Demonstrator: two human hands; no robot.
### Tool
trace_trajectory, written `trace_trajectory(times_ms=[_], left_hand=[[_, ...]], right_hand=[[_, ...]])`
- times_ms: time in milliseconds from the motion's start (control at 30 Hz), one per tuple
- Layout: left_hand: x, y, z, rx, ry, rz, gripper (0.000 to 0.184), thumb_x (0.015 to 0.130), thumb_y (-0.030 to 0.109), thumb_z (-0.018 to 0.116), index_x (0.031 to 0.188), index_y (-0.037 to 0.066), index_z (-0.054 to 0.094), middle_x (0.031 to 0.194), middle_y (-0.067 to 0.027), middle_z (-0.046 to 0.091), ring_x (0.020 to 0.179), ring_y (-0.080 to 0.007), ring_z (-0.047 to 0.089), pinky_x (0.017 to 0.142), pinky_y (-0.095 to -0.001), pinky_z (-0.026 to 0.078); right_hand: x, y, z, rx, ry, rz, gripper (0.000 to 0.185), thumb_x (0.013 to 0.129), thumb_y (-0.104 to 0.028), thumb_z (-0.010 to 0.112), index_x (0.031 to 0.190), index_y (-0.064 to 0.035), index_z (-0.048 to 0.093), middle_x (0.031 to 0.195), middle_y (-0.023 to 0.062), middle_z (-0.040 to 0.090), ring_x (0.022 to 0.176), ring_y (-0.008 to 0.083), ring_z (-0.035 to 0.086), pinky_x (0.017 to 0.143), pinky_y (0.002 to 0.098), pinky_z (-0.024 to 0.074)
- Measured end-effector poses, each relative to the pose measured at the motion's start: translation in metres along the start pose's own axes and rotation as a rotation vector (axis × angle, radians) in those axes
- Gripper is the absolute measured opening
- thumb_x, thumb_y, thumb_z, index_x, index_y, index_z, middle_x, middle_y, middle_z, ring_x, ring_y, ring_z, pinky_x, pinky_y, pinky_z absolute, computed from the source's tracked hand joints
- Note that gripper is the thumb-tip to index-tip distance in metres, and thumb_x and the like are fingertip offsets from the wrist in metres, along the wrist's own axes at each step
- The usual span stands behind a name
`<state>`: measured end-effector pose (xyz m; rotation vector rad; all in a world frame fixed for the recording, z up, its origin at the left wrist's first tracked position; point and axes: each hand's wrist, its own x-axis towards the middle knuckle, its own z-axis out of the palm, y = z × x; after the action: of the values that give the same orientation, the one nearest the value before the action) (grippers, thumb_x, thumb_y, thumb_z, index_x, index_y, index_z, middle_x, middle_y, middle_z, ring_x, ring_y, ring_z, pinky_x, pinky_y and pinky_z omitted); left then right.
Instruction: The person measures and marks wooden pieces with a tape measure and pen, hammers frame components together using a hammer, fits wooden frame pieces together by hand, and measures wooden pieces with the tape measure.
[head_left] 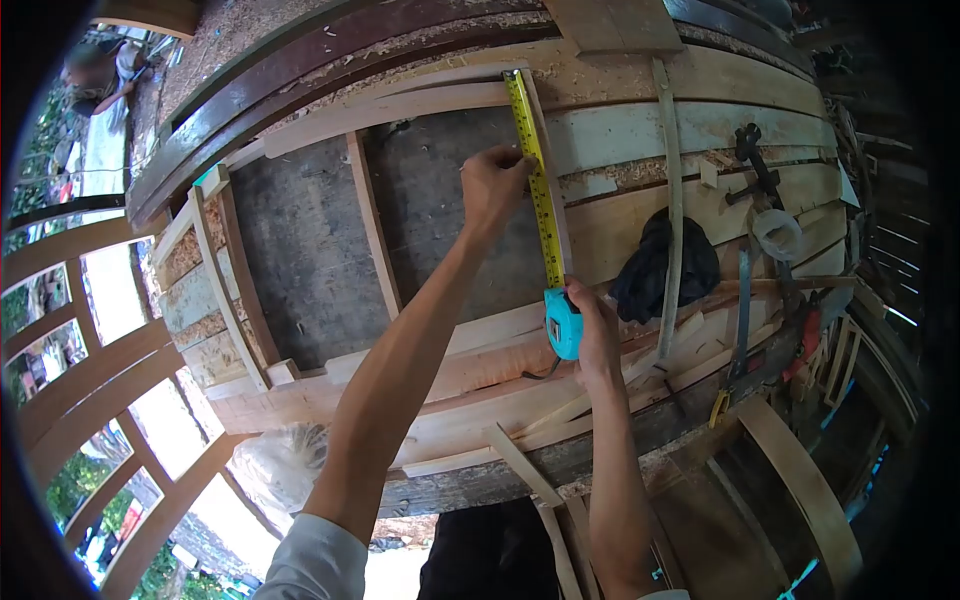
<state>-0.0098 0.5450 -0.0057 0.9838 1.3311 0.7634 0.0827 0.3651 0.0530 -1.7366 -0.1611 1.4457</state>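
My right hand (594,335) is wrapped round a teal tape measure (563,325) at the near side of a wooden frame. Its yellow blade (545,220) runs out along the frame's right-hand wooden strip (550,170), reaching the far corner. My left hand (493,188) is closed, its fingertips at the blade's left edge, partway along. Whether something thin sits in those fingers I cannot make out. Under the frame lies a dark board (300,230), crossed by a wooden slat (372,215).
Right of the frame lie a dark cloth (668,265), a long thin batten (668,170), a hammer (755,155) and a roll of clear tape (777,235). A handsaw (720,405) rests at the near right edge. Another person (100,75) is at far left, beyond wooden railings (95,370).
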Motion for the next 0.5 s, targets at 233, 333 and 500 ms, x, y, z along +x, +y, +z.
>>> trace_trajectory(times_ms=[233, 333, 500], left_hand=[[-0.015, -0.014, -0.005, 0.105, 0.025, 0.046, 0.027, 0.084, 0.018, 0.066, 0.100, -0.004, 0.069, 0.079, -0.0103, 0.069, 0.064, -0.0130, 0.064, 0.058, -0.0256, 0.052], [-0.024, -0.019, -0.005, 0.244, -0.006, 0.068, 0.028, 0.084, 0.020, 0.066, 0.100, -0.003, 0.069, 0.079, -0.0093, 0.069, 0.065, -0.0124, 0.063, 0.059, -0.0262, 0.051], [-0.051, -0.031, -0.003, 0.245, -0.167, -0.108, 0.031, 0.085, 0.028, 0.068, 0.096, -0.002, 0.069, 0.081, -0.0082, 0.069, 0.070, -0.0114, 0.063, 0.063, -0.0269, 0.051]], right_hand=[[0.009, -0.003, 0.008, 0.035, 0.023, 0.067, 0.045, 0.088, -0.035, 0.060, 0.118, -0.0015, 0.061, 0.074, 0.0001, 0.056, 0.059, 0.0090, 0.056, 0.045, 0.0247, 0.0464], [0.011, -0.003, 0.011, 0.056, 0.051, 0.092, 0.039, 0.088, -0.036, 0.059, 0.108, -0.0024, 0.064, 0.072, -0.0003, 0.056, 0.057, 0.0088, 0.056, 0.045, 0.0246, 0.0469], [0.015, -0.001, 0.008, 0.085, -0.004, 0.094, 0.034, 0.088, -0.037, 0.059, 0.095, -0.0037, 0.063, 0.069, -0.0001, 0.056, 0.055, 0.0087, 0.055, 0.044, 0.0253, 0.0475]])
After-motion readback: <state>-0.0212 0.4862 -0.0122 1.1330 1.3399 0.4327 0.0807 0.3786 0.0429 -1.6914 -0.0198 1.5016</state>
